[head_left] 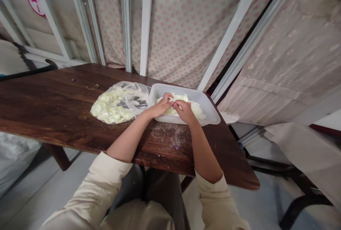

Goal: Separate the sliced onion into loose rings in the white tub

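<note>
My left hand and my right hand meet over a white plastic tray. Their fingertips are bent and pressed together, in a pinch. Whatever lies between them is too small or too hidden to make out. Below and around the fingers, a heap of pale, petal-like pieces covers much of the tray's bottom. Touching or close to the tray's left side, a clear plastic bag lies on its side with many similar whitish-green pieces in it.
The dark wooden table carries white crumbs near its front edge, a purple bit and a thin string. Behind it stand framed panes with a dotted curtain. A large white sack is on the floor at left.
</note>
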A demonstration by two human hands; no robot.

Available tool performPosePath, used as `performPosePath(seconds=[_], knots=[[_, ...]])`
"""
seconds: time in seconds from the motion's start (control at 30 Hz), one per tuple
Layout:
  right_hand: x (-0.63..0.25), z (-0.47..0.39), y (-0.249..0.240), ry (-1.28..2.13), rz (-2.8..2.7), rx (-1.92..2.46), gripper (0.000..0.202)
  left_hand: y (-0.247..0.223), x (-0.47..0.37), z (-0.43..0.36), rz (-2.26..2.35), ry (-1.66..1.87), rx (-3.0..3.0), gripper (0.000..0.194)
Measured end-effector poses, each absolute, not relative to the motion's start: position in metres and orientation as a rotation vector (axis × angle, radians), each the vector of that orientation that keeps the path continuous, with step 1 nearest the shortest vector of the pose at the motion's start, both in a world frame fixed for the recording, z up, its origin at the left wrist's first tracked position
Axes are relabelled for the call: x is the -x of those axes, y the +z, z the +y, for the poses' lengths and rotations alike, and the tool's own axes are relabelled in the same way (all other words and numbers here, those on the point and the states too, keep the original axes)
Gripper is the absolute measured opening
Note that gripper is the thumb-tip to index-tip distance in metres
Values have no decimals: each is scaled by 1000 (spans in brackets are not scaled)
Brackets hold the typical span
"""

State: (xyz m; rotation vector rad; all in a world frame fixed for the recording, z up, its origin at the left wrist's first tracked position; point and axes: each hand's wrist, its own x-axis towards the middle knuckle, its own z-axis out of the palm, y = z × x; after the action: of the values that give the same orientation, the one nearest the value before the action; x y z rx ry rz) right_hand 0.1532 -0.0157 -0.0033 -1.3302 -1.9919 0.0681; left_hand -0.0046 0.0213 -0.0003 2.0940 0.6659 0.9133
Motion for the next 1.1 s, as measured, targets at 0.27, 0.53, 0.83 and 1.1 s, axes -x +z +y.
performPosePath(seconds=[0.27, 0.53, 0.83, 1.1], knots=[[-154, -15, -2, 1, -1688, 1563, 32, -3, 2, 25, 613, 1022, -2083, 18], [-152, -17, -3, -49, -1985, 1376, 30, -4, 2, 27, 459, 1056, -2090, 16], [-155, -13, -5, 32, -1988, 1276, 29, -1, 2, 21, 504, 1037, -2140, 19], [-157, -12, -4, 82, -1681, 1375, 29, -1, 3, 22, 534, 1044, -2119, 22]])
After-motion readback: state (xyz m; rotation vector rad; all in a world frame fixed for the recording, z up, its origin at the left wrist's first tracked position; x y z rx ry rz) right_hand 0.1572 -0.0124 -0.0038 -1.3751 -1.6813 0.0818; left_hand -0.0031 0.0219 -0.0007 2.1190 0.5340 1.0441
